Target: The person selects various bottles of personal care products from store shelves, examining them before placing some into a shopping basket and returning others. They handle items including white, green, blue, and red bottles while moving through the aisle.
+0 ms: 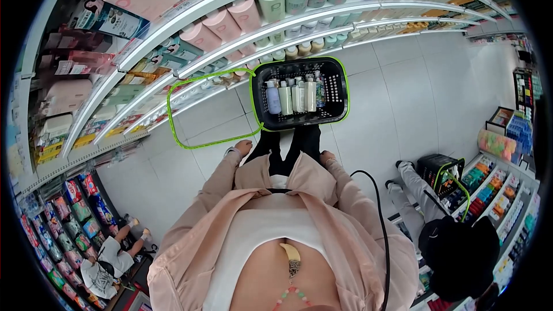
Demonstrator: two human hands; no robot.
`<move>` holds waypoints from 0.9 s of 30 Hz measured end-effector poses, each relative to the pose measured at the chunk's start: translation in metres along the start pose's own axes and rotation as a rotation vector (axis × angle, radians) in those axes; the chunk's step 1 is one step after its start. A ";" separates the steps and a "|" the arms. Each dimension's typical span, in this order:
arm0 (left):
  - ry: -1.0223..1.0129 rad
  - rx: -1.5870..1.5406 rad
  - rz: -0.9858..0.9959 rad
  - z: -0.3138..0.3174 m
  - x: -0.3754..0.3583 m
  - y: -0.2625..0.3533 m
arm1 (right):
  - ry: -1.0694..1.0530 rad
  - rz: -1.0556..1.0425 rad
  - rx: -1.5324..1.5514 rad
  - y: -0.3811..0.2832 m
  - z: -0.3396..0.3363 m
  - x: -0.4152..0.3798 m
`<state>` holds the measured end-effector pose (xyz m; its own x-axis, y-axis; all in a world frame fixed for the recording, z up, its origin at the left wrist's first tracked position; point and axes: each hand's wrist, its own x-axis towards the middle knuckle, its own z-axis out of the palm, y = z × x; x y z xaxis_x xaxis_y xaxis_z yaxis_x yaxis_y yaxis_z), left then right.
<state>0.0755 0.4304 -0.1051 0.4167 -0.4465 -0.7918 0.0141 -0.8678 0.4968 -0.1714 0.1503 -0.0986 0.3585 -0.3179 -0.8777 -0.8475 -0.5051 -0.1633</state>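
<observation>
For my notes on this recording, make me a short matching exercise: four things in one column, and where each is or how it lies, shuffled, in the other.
Things
1. Near basket
2. Handle of that basket
3. Lavender bottle
4. Left hand

Places and states
A. Inside the black container, at the end by the lime-green loop
B. Low beside the person's leg
C. On the floor in front of the person, with several bottles in it
D. Swung out to the left side

Right pairs: 1-C, 2-D, 3-A, 4-B
</observation>
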 end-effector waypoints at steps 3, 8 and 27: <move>-0.078 0.025 -0.017 -0.004 0.011 -0.042 | 0.043 0.102 0.126 -0.012 0.023 -0.013; -0.227 0.106 -0.164 -0.007 0.016 -0.041 | 0.056 0.272 0.383 0.007 0.060 -0.003; 0.127 0.100 0.373 0.160 0.449 0.111 | -0.128 0.311 2.190 0.006 0.017 0.370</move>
<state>0.1185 0.0985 -0.4621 0.4859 -0.7098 -0.5101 -0.2456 -0.6709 0.6997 -0.0503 0.0438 -0.4317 0.2226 -0.1009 -0.9697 0.1275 0.9891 -0.0737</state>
